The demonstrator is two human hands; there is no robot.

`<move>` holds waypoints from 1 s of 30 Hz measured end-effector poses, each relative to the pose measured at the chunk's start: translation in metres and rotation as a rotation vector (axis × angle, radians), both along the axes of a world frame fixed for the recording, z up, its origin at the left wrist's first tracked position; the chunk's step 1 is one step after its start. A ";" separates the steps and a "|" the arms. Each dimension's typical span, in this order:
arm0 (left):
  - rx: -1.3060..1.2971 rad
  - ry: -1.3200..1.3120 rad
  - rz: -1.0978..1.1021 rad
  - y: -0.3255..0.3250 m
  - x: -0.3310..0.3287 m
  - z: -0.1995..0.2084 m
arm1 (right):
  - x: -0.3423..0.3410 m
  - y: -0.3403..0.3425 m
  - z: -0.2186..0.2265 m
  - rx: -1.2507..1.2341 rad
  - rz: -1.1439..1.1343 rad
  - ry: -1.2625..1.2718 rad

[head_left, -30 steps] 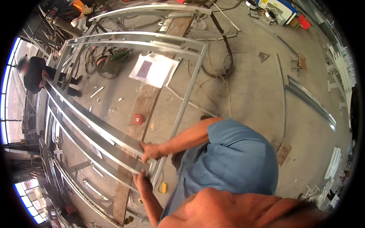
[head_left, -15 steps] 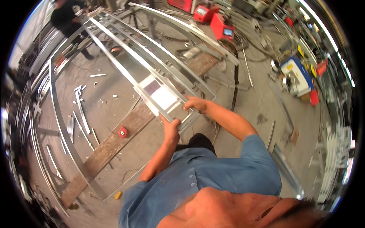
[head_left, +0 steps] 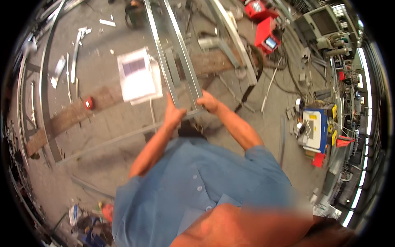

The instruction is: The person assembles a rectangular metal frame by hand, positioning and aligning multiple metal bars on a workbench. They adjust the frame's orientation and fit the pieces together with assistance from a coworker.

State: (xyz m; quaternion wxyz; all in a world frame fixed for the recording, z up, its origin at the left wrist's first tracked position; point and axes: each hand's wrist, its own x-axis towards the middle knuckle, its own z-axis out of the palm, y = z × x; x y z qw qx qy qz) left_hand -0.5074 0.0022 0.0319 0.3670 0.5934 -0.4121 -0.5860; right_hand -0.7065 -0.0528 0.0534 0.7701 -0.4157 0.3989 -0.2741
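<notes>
Rails (head_left: 180, 45) swung off papers (head_left: 142, 84), plank (head_left: 63, 117) underneath (red machine (head_left: 265, 33) beyond)

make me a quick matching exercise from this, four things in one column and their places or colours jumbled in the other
Things:
1. left hand
2. right hand
3. small red object
4. paper

Places or colours:
A. on the brown plank
B. at the right metal bar
C. white, with a purplish rectangle
D. at the left metal bar

Pairs: 1-D, 2-B, 3-A, 4-C
</notes>
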 end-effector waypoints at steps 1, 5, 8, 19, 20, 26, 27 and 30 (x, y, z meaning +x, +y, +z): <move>0.023 -0.018 0.003 0.001 -0.007 0.008 | -0.009 -0.002 -0.009 0.009 0.021 0.044; -0.009 -0.158 0.019 -0.007 -0.024 0.003 | -0.017 -0.003 -0.006 -0.039 0.000 0.032; 0.054 -0.187 0.015 -0.004 -0.028 -0.002 | -0.022 -0.007 -0.013 -0.004 0.024 -0.009; 0.099 -0.245 0.025 -0.006 -0.032 0.014 | -0.022 -0.015 0.001 0.068 0.085 0.073; 0.145 -0.267 0.015 -0.005 -0.031 0.016 | -0.021 -0.013 -0.001 0.098 0.066 0.060; 0.216 -0.226 0.025 0.003 -0.023 -0.005 | -0.011 -0.007 0.003 0.085 0.000 0.021; 0.245 -0.196 0.038 0.006 -0.021 -0.012 | -0.011 -0.005 -0.004 0.099 -0.014 0.035; 0.238 -0.256 0.031 0.008 -0.022 -0.004 | -0.012 -0.001 -0.021 0.171 -0.042 0.055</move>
